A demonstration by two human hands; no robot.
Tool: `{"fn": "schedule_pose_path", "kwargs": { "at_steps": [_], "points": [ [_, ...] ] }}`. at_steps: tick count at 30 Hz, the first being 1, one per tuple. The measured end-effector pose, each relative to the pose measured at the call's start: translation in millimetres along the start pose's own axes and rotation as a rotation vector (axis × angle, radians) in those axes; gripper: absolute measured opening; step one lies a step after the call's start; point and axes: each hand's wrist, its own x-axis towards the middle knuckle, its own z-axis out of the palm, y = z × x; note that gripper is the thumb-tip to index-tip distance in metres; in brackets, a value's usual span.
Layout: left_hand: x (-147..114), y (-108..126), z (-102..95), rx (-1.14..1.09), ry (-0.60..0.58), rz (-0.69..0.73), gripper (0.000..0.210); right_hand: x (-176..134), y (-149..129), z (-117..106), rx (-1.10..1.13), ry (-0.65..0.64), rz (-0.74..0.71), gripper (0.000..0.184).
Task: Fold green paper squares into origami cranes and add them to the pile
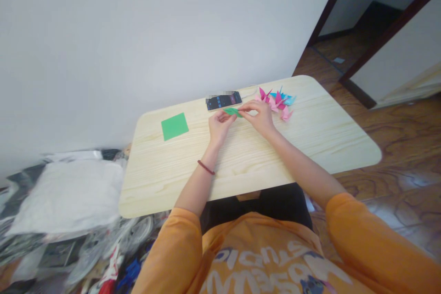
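A small folded piece of green paper [233,111] is held just above the table, pinched between my two hands. My left hand [219,125] grips its left and lower side, with thumb and fingers closed on it. On the other end, the fingertips of my right hand [259,117] pinch the paper. Just behind the paper lies a phone [223,100] with its screen lit. Close to my right hand stands a group of folded paper cranes [278,99] in pink, magenta and blue. A flat green paper square [175,126] lies to the left of my left hand.
The light wooden table [155,179] stands against a white wall [155,32]. A cable [251,93] runs from the phone's right end. Left of the table is a white pillow-like bundle [72,193] among plastic-wrapped items. Wooden flooring [403,142] and a doorway are at the right.
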Motion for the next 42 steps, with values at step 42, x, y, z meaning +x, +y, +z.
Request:
{"fn": "schedule_pose_path", "kwargs": {
  "at_steps": [42],
  "points": [
    [-2.0, -5.6, 5.3, 0.026, 0.069, 0.072, 0.021, -3.4, -8.9, 6.5, 0.039, 0.038, 0.17, 0.012]
  ]
}}
